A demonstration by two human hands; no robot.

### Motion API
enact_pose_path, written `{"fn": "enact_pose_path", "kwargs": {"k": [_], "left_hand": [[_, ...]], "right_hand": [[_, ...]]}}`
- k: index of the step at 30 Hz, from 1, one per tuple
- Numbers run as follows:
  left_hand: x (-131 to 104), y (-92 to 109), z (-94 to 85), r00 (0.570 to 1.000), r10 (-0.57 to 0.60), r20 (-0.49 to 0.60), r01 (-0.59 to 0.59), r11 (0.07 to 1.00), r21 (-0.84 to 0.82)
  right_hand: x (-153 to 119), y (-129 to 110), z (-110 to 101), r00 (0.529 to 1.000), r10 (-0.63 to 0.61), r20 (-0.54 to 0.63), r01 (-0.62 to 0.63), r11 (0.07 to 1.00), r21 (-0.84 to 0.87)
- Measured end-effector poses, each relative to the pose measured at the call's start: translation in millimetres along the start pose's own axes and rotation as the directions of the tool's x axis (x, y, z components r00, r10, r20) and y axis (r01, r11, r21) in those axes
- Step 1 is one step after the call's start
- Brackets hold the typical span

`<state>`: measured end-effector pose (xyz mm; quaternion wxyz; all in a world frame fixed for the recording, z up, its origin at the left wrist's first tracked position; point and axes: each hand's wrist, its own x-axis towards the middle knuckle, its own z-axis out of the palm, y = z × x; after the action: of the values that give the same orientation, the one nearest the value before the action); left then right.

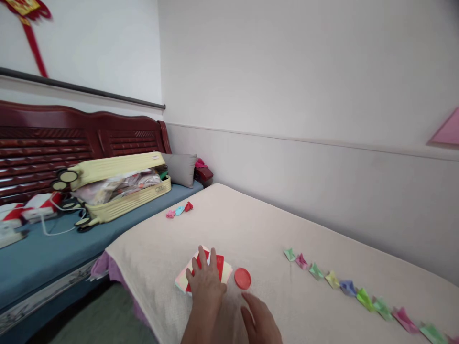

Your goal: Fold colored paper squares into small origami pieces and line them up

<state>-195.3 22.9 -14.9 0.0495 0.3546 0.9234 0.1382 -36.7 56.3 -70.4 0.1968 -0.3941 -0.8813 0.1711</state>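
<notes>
My left hand [205,282] lies with spread fingers on a stack of pale square papers [227,272], which has a red wrapper or sheet [220,263] on top. Just right of the stack is a small round red lid or dish [243,278], lying flat on the cloth. My right hand [261,317] is open below it, fingers apart and not touching it; part of this hand is cut off by the lower frame edge.
A row of folded coloured papers [332,280] runs along the beige cloth [258,224] to the right. Several small pieces, one a red one [188,206], lie at the far left edge. Beyond is a wooden bench with a half-open yellow suitcase [125,203] and a grey pillow [179,168].
</notes>
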Motion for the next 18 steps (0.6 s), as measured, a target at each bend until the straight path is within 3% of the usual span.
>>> {"fn": "enact_pose_path", "kwargs": {"k": [4, 7, 12, 18], "left_hand": [[1, -4, -2.6, 0.999, -0.006, -0.038, 0.007, 1.000, 0.030], [2, -7, -5.7, 0.999, -0.008, -0.039, 0.008, 1.000, 0.002], [4, -8, -12.3, 0.999, -0.035, 0.011, 0.036, 0.997, -0.072], [3, -7, -14.3, 0.998, -0.055, -0.013, 0.054, 0.995, -0.087]], "right_hand": [[65, -15, 17, 1.000, 0.000, -0.010, 0.000, 1.000, 0.012], [92, -21, 27, 0.999, 0.038, -0.014, -0.038, 0.999, -0.002], [101, -24, 34, 0.999, 0.039, -0.007, -0.039, 0.999, 0.006], [94, -30, 33, 0.997, 0.015, -0.080, -0.006, 0.993, 0.117]]}}
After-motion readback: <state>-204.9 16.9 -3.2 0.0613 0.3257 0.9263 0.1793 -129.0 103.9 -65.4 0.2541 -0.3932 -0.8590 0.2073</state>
